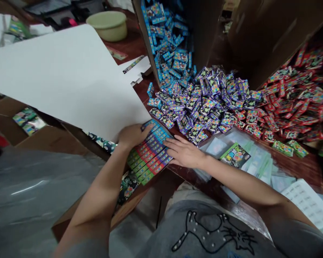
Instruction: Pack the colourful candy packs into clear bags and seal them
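A flat block of small packets in blue, red and green rows lies at the table's near edge. My left hand curls over its far left corner and grips it. On its right side rests my right hand, fingers stretched flat and pressing the packets. A big pile of loose purple and blue packets lies just beyond both hands. A large white cardboard sheet lies to the left, its corner touching my left hand.
Red packets are heaped at the right, blue ones fill an upright carton behind. Clear plastic bags with a green card lie by my right wrist. A pale basin stands at the back. An open brown carton sits lower left.
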